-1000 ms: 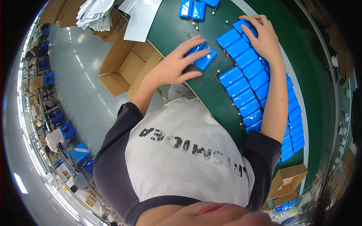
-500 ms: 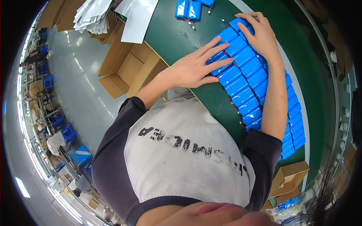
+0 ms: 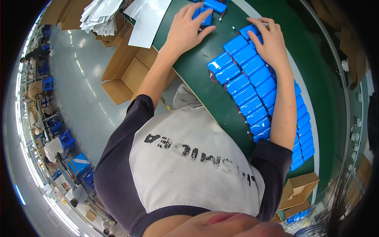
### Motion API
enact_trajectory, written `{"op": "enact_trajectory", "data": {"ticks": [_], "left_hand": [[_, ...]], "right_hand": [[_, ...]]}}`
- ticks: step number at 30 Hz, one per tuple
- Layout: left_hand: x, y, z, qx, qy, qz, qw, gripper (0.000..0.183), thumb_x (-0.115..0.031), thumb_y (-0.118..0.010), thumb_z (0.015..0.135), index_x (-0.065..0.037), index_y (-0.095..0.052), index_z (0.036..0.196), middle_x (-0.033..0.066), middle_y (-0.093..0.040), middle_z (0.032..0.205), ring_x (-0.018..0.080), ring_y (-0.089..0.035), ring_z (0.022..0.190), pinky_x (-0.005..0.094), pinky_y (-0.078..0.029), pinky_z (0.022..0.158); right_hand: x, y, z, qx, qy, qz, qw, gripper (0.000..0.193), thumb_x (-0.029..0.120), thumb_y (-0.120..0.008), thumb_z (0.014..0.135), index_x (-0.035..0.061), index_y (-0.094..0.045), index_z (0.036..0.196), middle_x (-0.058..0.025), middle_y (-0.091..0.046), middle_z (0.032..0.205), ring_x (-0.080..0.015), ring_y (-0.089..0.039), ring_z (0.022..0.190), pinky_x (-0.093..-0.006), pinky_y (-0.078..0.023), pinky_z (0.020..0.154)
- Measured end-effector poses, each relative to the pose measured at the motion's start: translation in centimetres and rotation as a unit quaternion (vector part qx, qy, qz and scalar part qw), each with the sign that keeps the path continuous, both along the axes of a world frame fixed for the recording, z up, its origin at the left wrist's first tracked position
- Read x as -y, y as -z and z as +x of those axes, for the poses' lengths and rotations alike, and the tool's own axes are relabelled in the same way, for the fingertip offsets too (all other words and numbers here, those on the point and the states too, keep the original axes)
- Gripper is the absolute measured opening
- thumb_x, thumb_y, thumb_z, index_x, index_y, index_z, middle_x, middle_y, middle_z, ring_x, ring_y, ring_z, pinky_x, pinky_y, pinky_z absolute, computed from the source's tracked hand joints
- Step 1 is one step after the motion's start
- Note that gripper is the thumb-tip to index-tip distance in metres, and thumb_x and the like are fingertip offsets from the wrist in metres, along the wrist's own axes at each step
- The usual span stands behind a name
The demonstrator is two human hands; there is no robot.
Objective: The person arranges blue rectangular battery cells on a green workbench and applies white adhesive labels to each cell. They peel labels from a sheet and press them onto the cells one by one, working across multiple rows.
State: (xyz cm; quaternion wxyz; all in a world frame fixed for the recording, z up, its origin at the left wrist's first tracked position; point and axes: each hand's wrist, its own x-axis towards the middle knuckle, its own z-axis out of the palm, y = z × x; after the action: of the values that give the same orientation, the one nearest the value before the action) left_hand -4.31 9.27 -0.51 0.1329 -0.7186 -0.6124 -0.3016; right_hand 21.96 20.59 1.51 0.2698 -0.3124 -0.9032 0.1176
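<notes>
Blue shrink-wrapped battery packs (image 3: pixel 239 84) with thin red and black leads lie side by side in long rows on the green table. At the far end of the rows my right hand (image 3: pixel 270 45) rests with thumb and fingers apart, around an end pack (image 3: pixel 248 31) and seemingly touching it. My right forearm crosses over the rows and hides part of them. Farther left, my left hand (image 3: pixel 185 31) reaches over a small group of loose battery packs (image 3: pixel 206 17), its fingers spread. Whether its fingertips touch one is hard to see.
An open cardboard box (image 3: pixel 136 73) stands beside the left table edge. White paper sheets (image 3: pixel 148 19) lie at the far left corner, near a paper stack (image 3: pixel 100 15). Another open box (image 3: pixel 299 189) sits at lower right. A pale strip (image 3: pixel 306 85) runs along the table's right side.
My left hand has left the rows and moved far and left to the loose packs. My right hand stays at the far end of the rows. The view has shifted slightly.
</notes>
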Motion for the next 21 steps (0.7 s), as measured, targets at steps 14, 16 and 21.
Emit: {"op": "enact_trajectory", "data": {"ticks": [14, 16, 21], "left_hand": [[2.5, 0.3, 0.0, 0.114, 0.204, -0.159, 0.959, 0.058, -0.01, -0.073, 0.091, -0.011, -0.056, 0.147, 0.0069, -0.054, 0.153, 0.0297, -0.045, 0.146, 0.0475, -0.033, 0.125], [1.3, 0.8, 0.1, 0.143, 0.214, -0.156, 0.954, 0.059, -0.013, -0.072, 0.092, -0.011, -0.054, 0.149, 0.0066, -0.054, 0.153, 0.0297, -0.045, 0.146, 0.0474, -0.033, 0.126], [-0.8, 0.7, 0.8, 0.126, 0.264, -0.15, 0.944, 0.062, -0.018, -0.072, 0.095, -0.013, -0.05, 0.152, 0.0067, -0.053, 0.154, 0.0302, -0.047, 0.144, 0.0474, -0.033, 0.125]], "right_hand": [[-4.2, 0.9, -8.6, 0.07, -0.176, 0.037, 0.981, 0.043, -0.005, -0.058, 0.09, 0.0063, -0.069, 0.13, -0.0032, -0.064, 0.139, -0.0304, -0.06, 0.121, -0.0395, -0.049, 0.106], [-3.1, -0.5, -7.3, 0.104, -0.134, 0.025, 0.985, 0.035, 0.003, -0.062, 0.094, 0.0077, -0.071, 0.127, -0.0042, -0.066, 0.132, -0.0301, -0.063, 0.113, -0.0407, -0.05, 0.102], [-4.6, -0.4, -5.0, 0.086, -0.088, 0.039, 0.992, 0.026, 0.024, -0.07, 0.095, 0.0145, -0.076, 0.118, -0.0051, -0.066, 0.114, -0.028, -0.064, 0.104, -0.0396, -0.052, 0.093]]}}
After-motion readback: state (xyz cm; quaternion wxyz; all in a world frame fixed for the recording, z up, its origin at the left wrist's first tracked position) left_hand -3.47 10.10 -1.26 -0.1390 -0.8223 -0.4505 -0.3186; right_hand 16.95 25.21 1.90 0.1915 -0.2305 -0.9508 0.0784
